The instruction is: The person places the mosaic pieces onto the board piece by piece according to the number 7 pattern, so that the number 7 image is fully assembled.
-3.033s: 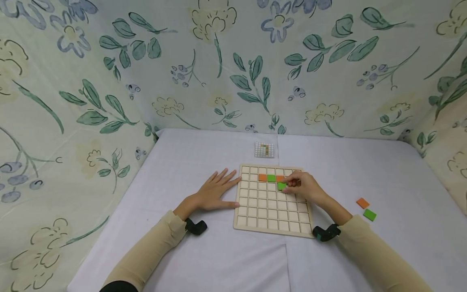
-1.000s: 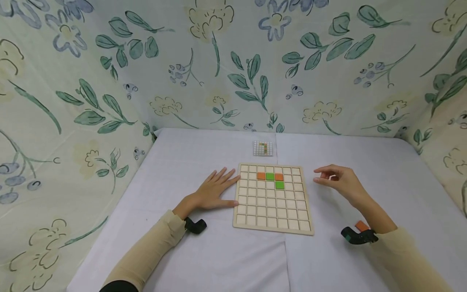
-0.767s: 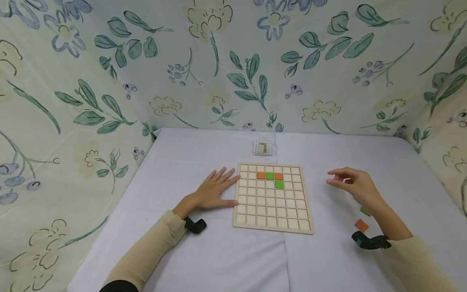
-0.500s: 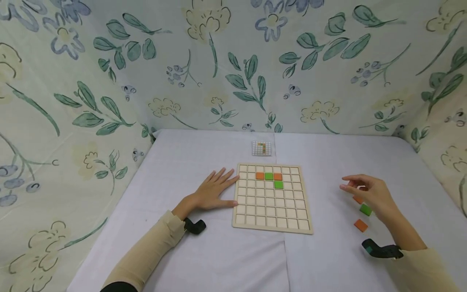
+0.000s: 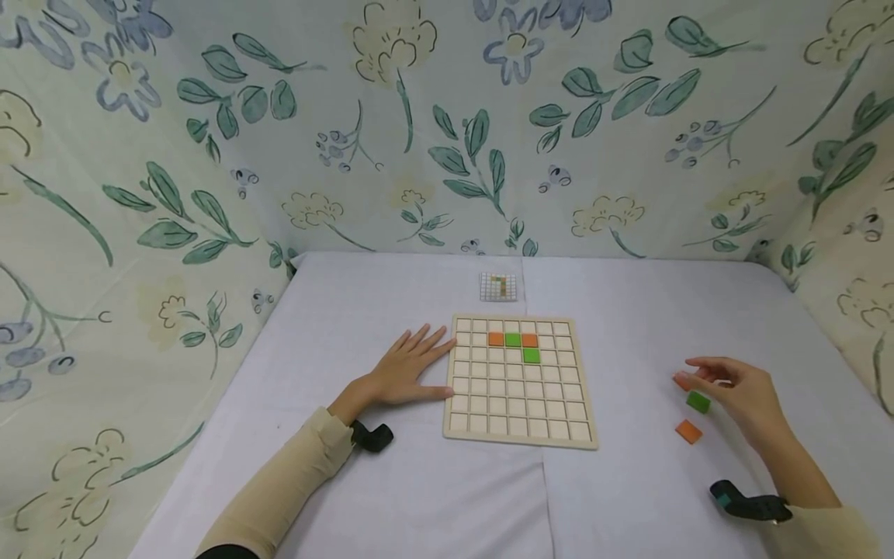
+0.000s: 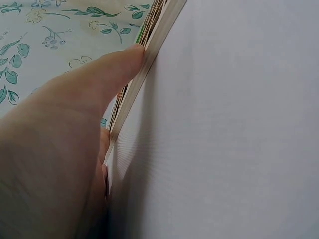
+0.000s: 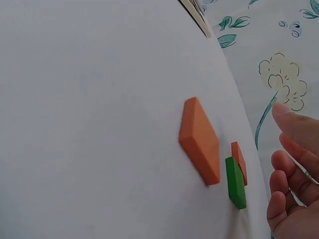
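Observation:
My left hand lies with spread fingers at the left side of a wooden grid board; in the left wrist view its thumb touches the board's edge. Set in the board are an orange tile, a green tile, another orange tile and a green tile below that. My right hand, loosely bent, hovers over loose tiles on the right. Its thumb partly covers the farthest orange tile. A green tile and a nearer orange tile lie close by.
A small card printed with a coloured grid lies behind the board. White cloth covers the table, and flowered fabric hangs behind it. Each wrist carries a black camera mount.
My right hand has let go of the green tile below the orange one on the board. It has moved right to the loose tiles. My left hand has stayed in place.

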`<state>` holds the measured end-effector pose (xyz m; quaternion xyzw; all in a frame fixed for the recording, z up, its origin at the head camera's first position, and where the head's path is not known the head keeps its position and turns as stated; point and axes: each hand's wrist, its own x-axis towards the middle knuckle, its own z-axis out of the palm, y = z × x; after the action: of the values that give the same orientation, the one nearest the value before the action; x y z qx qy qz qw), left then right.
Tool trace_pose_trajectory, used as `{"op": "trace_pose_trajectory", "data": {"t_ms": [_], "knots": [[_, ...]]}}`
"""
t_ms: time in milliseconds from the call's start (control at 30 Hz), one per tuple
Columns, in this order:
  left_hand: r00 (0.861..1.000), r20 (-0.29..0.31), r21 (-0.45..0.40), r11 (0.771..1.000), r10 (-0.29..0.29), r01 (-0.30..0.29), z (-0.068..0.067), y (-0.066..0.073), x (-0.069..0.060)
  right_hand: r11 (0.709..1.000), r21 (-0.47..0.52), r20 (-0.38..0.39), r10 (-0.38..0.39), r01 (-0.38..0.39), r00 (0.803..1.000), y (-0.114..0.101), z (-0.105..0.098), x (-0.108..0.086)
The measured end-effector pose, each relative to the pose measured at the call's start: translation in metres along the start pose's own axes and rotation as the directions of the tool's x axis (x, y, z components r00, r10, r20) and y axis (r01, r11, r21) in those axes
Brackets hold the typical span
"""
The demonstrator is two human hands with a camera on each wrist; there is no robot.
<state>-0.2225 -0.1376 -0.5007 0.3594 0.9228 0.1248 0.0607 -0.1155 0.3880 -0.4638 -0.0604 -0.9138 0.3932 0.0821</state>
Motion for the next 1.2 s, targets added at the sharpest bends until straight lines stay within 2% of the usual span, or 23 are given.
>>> {"op": "trace_pose_trajectory", "data": {"t_ms": [233,433,633,933,1200], "knots": [[1.000,0.006,-0.002,1.000,0.000,0.000,0.000,0.000,0.000,0.997,0.002,0.005,0.080,-0.080,0.997,0.012,0.002,-0.004],[1.000,0.014,-0.003,1.000,-0.004,0.004,0.001,0.000,0.000,0.995,0.021,-0.003,0.099,-0.099,0.995,0.018,0.004,-0.006],[1.000,0.003,0.001,1.000,-0.003,0.003,0.002,-0.001,0.001,0.991,-0.024,-0.004,0.134,-0.134,0.991,0.017,0.006,-0.005],[1.000,-0.002,-0.004,1.000,0.005,-0.005,0.000,0.000,0.000,0.994,-0.075,0.002,0.081,-0.081,0.997,0.020,0.005,-0.004],[1.000,0.009,0.006,1.000,0.000,0.000,-0.002,0.002,0.000,0.988,-0.138,-0.008,0.075,-0.076,0.997,0.017,0.006,-0.003]]}}
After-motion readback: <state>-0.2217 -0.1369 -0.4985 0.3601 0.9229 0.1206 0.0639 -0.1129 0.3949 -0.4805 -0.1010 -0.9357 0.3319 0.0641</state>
